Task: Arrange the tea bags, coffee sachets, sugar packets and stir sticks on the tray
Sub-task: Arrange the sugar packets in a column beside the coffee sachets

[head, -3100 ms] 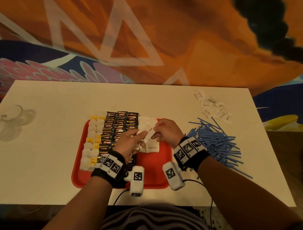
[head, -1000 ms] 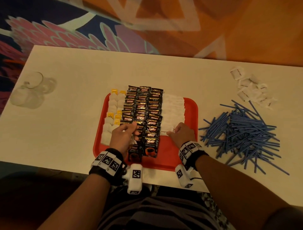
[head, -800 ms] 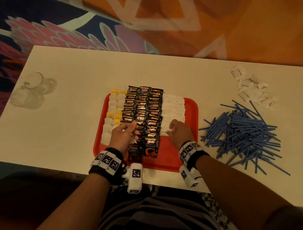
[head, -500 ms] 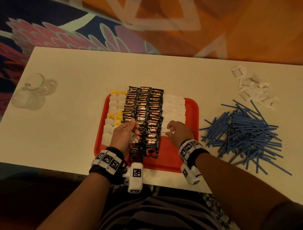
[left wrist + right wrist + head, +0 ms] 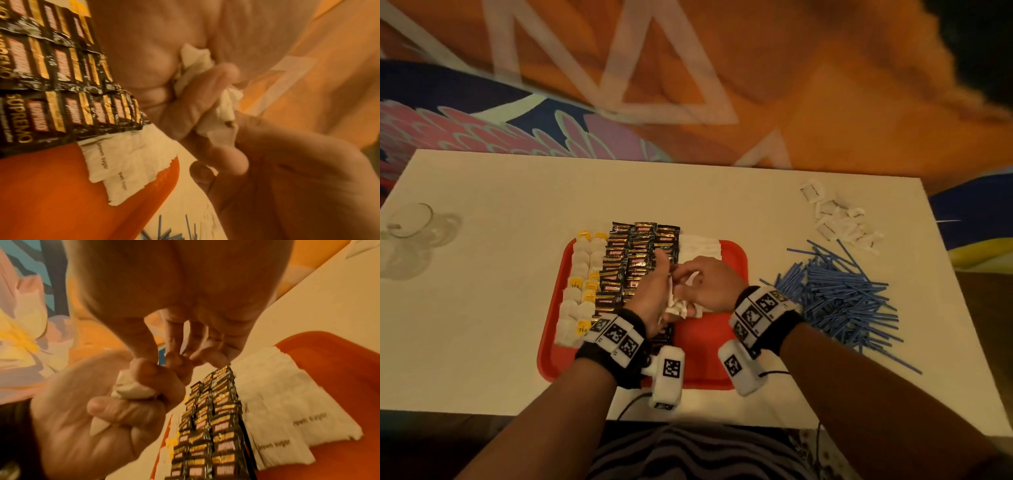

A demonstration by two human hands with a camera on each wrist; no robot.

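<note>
A red tray (image 5: 709, 349) holds tea bags (image 5: 580, 274) on the left, black coffee sachets (image 5: 633, 250) in the middle and a row of white sugar packets (image 5: 700, 246) on the right. Just above the tray's middle, my left hand (image 5: 671, 291) grips a crumpled bundle of sugar packets (image 5: 676, 305), also seen as sugar packets (image 5: 131, 387) in the right wrist view. My right hand (image 5: 681, 274) meets it, fingertips pinching at a packet in the bundle (image 5: 224, 100). Blue stir sticks (image 5: 835, 294) lie heaped on the table right of the tray.
Loose sugar packets (image 5: 835, 219) lie scattered at the table's far right. A clear glass (image 5: 410, 222) stands at the far left edge. The tray's near right part is bare red. The white table ends just before my body.
Both hands have risen from the tray and come together. My right hand left the near end of the sugar row and now reaches into the bundle in my left hand.
</note>
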